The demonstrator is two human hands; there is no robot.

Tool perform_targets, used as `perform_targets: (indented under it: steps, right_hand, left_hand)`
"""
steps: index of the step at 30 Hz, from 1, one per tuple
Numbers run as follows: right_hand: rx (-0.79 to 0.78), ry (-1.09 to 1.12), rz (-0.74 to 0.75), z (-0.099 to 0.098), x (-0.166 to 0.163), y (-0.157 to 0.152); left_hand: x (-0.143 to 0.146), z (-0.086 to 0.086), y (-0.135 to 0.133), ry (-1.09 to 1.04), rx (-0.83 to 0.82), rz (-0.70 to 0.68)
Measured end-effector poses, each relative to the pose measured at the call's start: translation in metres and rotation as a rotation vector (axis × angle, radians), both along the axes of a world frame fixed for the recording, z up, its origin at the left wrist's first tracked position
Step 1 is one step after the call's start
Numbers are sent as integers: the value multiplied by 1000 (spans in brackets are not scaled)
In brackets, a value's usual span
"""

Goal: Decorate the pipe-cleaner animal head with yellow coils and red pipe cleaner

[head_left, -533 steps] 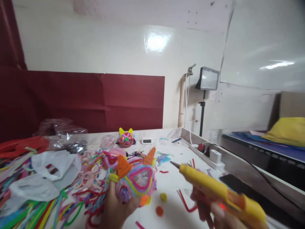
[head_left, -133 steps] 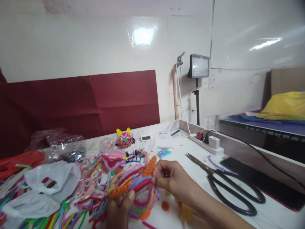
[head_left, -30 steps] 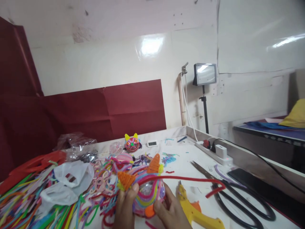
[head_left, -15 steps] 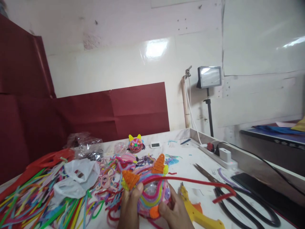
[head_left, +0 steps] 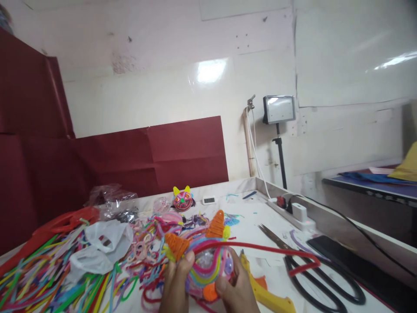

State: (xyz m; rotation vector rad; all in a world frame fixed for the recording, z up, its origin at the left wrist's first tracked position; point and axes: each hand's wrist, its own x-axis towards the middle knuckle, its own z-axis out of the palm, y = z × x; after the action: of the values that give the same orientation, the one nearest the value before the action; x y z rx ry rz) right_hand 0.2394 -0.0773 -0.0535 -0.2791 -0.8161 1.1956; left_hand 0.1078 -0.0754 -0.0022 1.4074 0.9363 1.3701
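Note:
My left hand [head_left: 177, 284] and my right hand [head_left: 235, 290] both grip a round craft head [head_left: 203, 267] made of coiled coloured pipe cleaners, with two orange cone ears [head_left: 216, 224] on top. My left thumb presses just below the left ear. A long red pipe cleaner [head_left: 273, 251] runs from the craft head out to the right and bends back at its far end. Both hands sit at the bottom edge of the view, wrists cut off.
A yellow glue gun [head_left: 263, 292] lies right of my hands, black scissors [head_left: 312, 274] beyond it. Loose pipe cleaners [head_left: 55, 278] and a white plastic bag [head_left: 100, 245] cover the left. A finished cat-face craft [head_left: 183, 200], power strip [head_left: 291, 211] and phone [head_left: 339, 256] sit further off.
The glue gun and scissors have been set down on the table. Both hands now hold the craft head, with a red pipe cleaner laid across it; the view shifted slightly.

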Motion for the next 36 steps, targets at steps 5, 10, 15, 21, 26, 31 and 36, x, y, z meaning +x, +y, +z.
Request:
perform_targets:
  steps: [5, 10, 15, 21, 26, 31, 36]
  right_hand:
    - [8, 44, -14, -3, 0, 3]
    - [-28, 45, -65, -3, 0, 2]
    - [-27, 18, -111, 0, 2, 0]
    - [-81, 48, -159, 2, 0, -4]
    - [-31, 31, -107, 12, -1, -11]
    - [-64, -41, -134, 6, 2, -10]
    - [-114, -40, -169, 0, -1, -10]
  left_hand:
    - [14, 5, 3, -91, -68, -33]
    - [18, 3, -2, -207, -102, -84]
    - [14, 9, -4, -417, -173, -124]
    - [-7, 51, -1, -132, 30, 72]
    - [-16, 104, 4, 612, 287, -43]
    - [1, 150, 1, 1261, 220, -297]
    - [12, 165, 7, 1402, 188, -445]
